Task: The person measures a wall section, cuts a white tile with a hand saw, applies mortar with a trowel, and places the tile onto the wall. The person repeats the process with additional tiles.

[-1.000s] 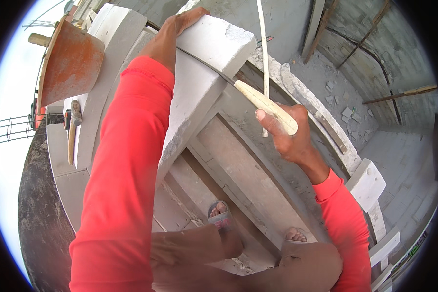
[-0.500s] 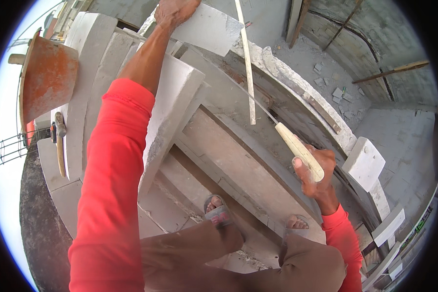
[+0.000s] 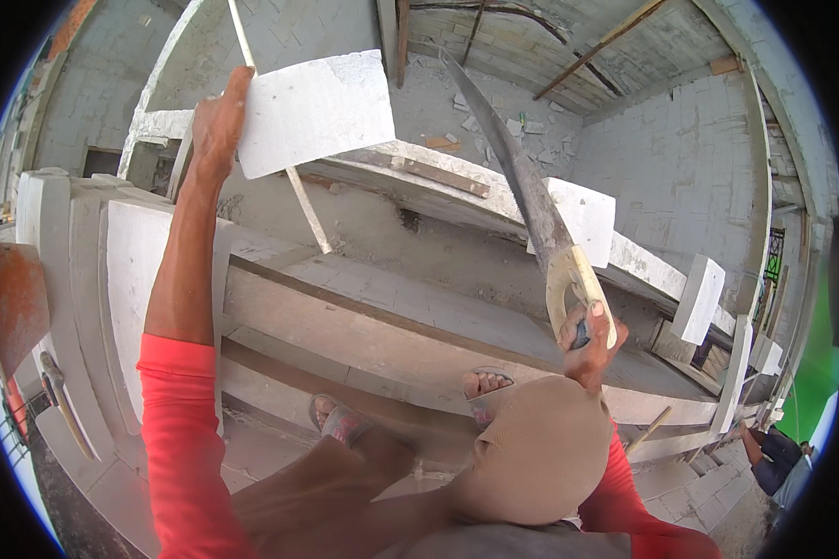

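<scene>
My left hand grips the left edge of a flat white piece of lightweight block, held up over the ledge ahead. A handsaw with a cream handle is in my right hand, fingers wrapped through the grip. Its blade slants up and to the left, its tip well apart from the block piece. Behind the block piece passes a thin pale stick, its middle hidden.
Under my sandalled feet lie long stepped beams. More white blocks stand at left, near an orange bucket and a hammer. A narrow rubble-strewn wall top crosses ahead. Another person is at far right.
My view has turned to the right. The block piece has come into fuller view in my left hand, and the saw now points upward with its broad side showing. My right knee is raised.
</scene>
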`<state>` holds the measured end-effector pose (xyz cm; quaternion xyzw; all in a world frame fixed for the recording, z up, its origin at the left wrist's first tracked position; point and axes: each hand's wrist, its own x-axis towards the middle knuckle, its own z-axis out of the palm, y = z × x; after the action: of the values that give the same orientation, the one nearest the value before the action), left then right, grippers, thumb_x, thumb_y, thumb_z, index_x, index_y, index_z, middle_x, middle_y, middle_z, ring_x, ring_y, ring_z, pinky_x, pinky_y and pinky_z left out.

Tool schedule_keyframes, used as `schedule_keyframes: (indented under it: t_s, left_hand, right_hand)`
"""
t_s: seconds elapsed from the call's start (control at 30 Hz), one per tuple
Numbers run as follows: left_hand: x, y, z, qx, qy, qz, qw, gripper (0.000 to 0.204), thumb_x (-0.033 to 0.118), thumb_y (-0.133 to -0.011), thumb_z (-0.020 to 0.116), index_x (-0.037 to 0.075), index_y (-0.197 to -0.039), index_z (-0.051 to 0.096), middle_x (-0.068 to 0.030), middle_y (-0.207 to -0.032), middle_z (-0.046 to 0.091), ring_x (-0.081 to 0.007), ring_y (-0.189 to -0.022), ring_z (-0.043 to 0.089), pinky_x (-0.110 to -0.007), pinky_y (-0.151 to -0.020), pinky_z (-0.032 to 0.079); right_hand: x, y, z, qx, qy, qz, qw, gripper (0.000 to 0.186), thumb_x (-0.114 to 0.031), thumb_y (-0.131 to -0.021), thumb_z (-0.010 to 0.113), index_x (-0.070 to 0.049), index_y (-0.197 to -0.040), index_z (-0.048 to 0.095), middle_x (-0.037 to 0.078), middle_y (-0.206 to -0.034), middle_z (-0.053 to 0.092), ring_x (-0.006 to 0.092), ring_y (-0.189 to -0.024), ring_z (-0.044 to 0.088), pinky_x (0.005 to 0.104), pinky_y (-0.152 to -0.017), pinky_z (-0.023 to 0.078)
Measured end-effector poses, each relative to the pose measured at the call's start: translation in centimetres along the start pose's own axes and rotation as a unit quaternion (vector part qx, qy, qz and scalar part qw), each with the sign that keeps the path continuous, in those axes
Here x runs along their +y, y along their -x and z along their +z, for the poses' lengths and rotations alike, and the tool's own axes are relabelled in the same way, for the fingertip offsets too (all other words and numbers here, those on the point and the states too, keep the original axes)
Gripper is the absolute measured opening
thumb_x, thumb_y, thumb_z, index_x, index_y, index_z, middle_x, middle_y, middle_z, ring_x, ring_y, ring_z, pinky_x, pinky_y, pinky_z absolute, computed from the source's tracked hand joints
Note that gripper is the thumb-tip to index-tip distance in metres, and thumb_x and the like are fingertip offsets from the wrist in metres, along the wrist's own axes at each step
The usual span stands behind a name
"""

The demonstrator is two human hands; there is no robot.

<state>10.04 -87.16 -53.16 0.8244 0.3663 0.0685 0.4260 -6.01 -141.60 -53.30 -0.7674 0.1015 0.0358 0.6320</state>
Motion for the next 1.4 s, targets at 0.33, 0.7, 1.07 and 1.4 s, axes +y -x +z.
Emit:
schedule_keyframes:
  t_s: [0.33, 0.7, 1.07, 1.4]
  left_hand:
    - [5.2, 20.1, 28.1, -0.236, 0.01, -0.127, 0.963, 0.092, 0.07, -0.087, 0.068, -0.017, -0.113, 0.075, -0.037, -0.122, 0.073, -0.0477, -0.119, 0.071, -0.052, -0.103, 0.055]
    - [9.1, 27.1, 39.8, -0.271, -0.051, -0.011, 0.961, 0.086, 0.069, -0.094, 0.069, -0.015, -0.112, 0.076, -0.0373, -0.115, 0.075, -0.0474, -0.115, 0.074, -0.049, -0.103, 0.056]
    - [-0.1, 20.1, 29.2, -0.42, -0.134, 0.094, 0.893, 0.08, 0.058, -0.099, 0.068, -0.015, -0.132, 0.067, -0.036, -0.126, 0.073, -0.0456, -0.124, 0.07, -0.049, -0.108, 0.054]
    - [1.0, 15.8, -5.2, -0.487, -0.319, 0.024, 0.813, 0.059, 0.055, -0.105, 0.063, 0.001, -0.121, 0.08, -0.0209, -0.106, 0.082, -0.0347, -0.107, 0.079, -0.049, -0.101, 0.058]
  right_hand:
    - [-2.4, -1.2, -8.7, 0.285, -0.103, -0.001, 0.953, 0.069, -0.049, -0.111, 0.053, 0.016, -0.129, 0.067, 0.001, -0.058, 0.042, 0.0113, -0.046, 0.038, 0.0299, -0.046, 0.034]
    - [-1.8, 4.1, -11.0, 0.307, -0.076, 0.041, 0.948, 0.064, -0.048, -0.114, 0.046, 0.012, -0.124, 0.067, 0.002, -0.06, 0.045, 0.0108, -0.047, 0.041, 0.028, -0.047, 0.036]
    - [-0.8, 1.5, -8.9, 0.157, -0.129, 0.04, 0.978, 0.064, -0.051, -0.106, 0.055, 0.011, -0.116, 0.065, 0.003, -0.056, 0.04, 0.015, -0.044, 0.039, 0.032, -0.042, 0.034]
    - [-0.8, -6.6, -3.5, -0.19, -0.045, 0.042, 0.98, 0.059, -0.045, -0.106, 0.06, 0.013, -0.111, 0.07, 0.003, -0.054, 0.045, 0.0127, -0.043, 0.041, 0.0288, -0.042, 0.03]
